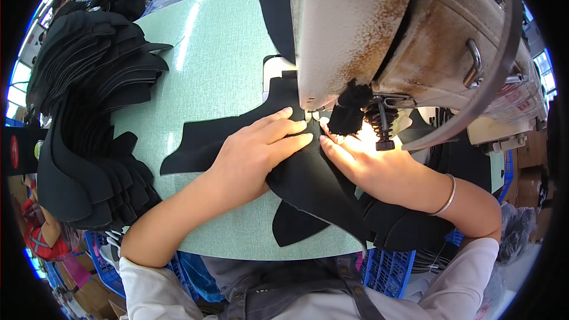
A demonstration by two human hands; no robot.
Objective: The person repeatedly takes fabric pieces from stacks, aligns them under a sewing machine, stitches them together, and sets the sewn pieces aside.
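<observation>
A black fabric piece (305, 169) lies under the presser foot (312, 117) of a worn sewing machine (349, 29). Just left of the foot, my left hand (255, 148) is open, its fingers stretched flat on the fabric and its thumb hidden. My right hand (370, 166) is close to the foot on the other side. Its thumb and a fingertip are pressed together at the fabric, while the machine and bright lamp glare hide its other fingers. The fabric spreads left past my left hand and drapes over the table's near edge.
A tall stack of black cut pieces (89, 142) stands on the left of the pale green table (207, 41). More black pieces (409, 225) lie at the right. Blue crates (388, 269) are below the near edge. A person in red (47, 231) is far left.
</observation>
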